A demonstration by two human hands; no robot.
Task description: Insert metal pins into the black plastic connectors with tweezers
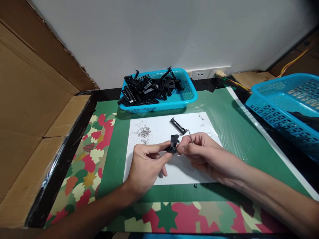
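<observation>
My left hand is closed on a small black plastic part, pinched between thumb and fingers above the white paper. At the part's right side, my right hand is closed with its fingertips against or very near it. A thin metal tool, its exact kind unclear, sticks up from the right fingers; most of it is hidden. Just behind the hands lies a long black plastic piece on the paper. A heap of tiny bent wire pieces rests on the paper's left.
A blue basket full of black plastic parts stands at the back. Another blue basket with dark contents is at the right. Cardboard walls the left side. Wall sockets and a plugged-in cable are behind the table.
</observation>
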